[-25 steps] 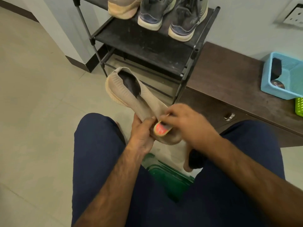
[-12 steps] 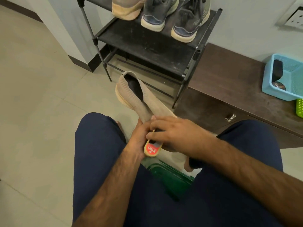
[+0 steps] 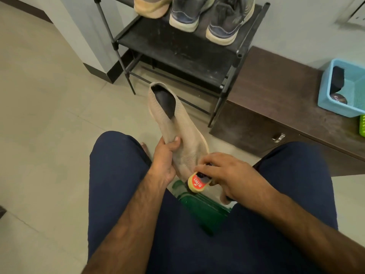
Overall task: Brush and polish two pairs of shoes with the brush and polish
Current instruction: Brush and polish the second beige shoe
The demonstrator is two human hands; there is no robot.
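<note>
Head view: the beige knit shoe [image 3: 177, 131] is being gripped round its middle by the left hand [image 3: 165, 161], between the knees. A small red-labelled brush [image 3: 198, 183] is being pinched in the right hand's [image 3: 227, 173] curled fingers, touching the shoe's near toe end.
</note>
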